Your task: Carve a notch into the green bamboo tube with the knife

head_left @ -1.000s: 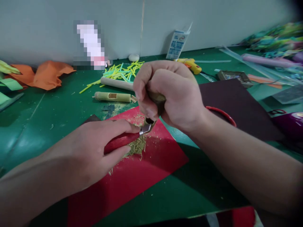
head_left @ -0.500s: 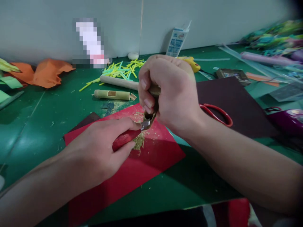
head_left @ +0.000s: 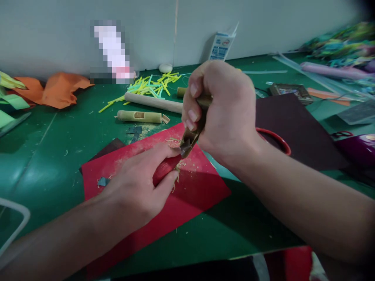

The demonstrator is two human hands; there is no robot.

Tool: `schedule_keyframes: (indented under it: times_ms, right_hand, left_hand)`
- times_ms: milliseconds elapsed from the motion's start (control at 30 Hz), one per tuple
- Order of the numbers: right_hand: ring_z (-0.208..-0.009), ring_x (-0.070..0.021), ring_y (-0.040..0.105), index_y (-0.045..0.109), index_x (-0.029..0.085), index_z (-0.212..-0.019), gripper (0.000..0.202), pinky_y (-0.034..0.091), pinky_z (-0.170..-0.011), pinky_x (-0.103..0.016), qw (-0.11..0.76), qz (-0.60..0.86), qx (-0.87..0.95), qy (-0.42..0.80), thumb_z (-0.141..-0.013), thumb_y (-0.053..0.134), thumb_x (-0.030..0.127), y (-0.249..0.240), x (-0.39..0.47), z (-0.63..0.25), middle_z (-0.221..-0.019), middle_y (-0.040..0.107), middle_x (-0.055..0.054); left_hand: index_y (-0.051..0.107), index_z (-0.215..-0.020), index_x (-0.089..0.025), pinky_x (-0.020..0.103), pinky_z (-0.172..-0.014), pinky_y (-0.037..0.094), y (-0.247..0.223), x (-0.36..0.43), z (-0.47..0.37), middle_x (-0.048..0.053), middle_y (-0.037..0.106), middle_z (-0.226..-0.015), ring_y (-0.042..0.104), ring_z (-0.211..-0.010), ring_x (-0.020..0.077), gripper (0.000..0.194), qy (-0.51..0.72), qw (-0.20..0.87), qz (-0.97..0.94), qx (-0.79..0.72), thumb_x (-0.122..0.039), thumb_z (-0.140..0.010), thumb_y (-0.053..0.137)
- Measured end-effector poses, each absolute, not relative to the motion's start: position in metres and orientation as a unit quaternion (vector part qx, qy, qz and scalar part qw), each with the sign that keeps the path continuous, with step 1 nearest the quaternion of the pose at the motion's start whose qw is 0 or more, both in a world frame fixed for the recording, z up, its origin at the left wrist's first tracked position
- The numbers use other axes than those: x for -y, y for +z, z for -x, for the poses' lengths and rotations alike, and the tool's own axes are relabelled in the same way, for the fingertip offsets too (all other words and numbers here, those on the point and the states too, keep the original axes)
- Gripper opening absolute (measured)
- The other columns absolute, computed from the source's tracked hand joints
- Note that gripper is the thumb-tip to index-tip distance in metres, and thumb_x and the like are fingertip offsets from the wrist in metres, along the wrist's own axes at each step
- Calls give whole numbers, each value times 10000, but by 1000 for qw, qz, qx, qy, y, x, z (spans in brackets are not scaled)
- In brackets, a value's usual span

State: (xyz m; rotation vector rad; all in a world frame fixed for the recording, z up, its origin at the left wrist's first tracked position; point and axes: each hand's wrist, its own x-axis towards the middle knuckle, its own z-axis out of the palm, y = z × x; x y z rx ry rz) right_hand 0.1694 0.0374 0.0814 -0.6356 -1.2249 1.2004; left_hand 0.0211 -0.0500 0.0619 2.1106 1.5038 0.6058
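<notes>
My left hand (head_left: 134, 187) is closed around the red handle of a carving knife (head_left: 164, 170), thumb lying along its top. The short metal blade touches the open lower end of a brownish bamboo piece (head_left: 195, 134). That piece is wrapped in the curled fingers of my right hand (head_left: 228, 105), tilted down toward the blade. Part of it is hidden in the fist. Below both hands lies a red sheet (head_left: 202, 199) sprinkled with thin shavings and pale dust. Farther back on the green table sits a bamboo tube (head_left: 125, 116) with a rectangular notch.
A pale wooden rod (head_left: 152, 102) lies behind my hands, beside a heap of yellow and turquoise sticks (head_left: 159, 84). Red-handled scissors (head_left: 278, 141) rest on a dark sheet (head_left: 299, 128) at the right. A drink carton (head_left: 222, 46) leans on the wall, and orange cloth (head_left: 61, 91) lies left.
Both hands have shifted slightly right. The knife blade now reaches into the bamboo's open end, and the bamboo is turned so more of its hollow shows.
</notes>
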Motion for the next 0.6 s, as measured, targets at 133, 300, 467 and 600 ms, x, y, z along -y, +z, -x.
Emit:
schedule_keyframes:
  times_ms: [133,300,467,600]
  right_hand:
    - [-383,-126,329,452,220,-575,231,257,-390,-274,624,260,522,519,-797,467,157,79,-40,-172,-431,395,28]
    - [-363,-132,306,423,231,-547,242,264,-392,-287,602,277,532,527,-776,480,180,80,-44,-174,-415,365,31]
    - [-367,-129,310,429,237,-547,221,283,-390,-273,586,288,543,528,-758,475,190,82,-45,-176,-425,355,31]
    - [-359,-118,309,426,235,-553,217,285,-390,-255,576,303,546,528,-763,475,211,82,-44,-173,-426,369,37]
  left_hand:
    - [559,-1163,-323,291,-892,529,64,47,-24,-60,682,-1178,646,-1068,179,290,219,251,-758,-561,-324,-874,574]
    - [589,-1155,-332,287,-861,527,82,36,-18,-57,689,-1152,651,-1038,195,297,154,263,-774,-555,-317,-858,588]
    - [619,-1121,-387,278,-763,513,93,32,-10,-81,706,-1071,669,-903,178,279,114,235,-780,-569,-341,-847,602]
    - [631,-1123,-388,289,-756,510,92,31,-9,-67,711,-1066,670,-905,189,288,121,226,-778,-573,-335,-841,602]
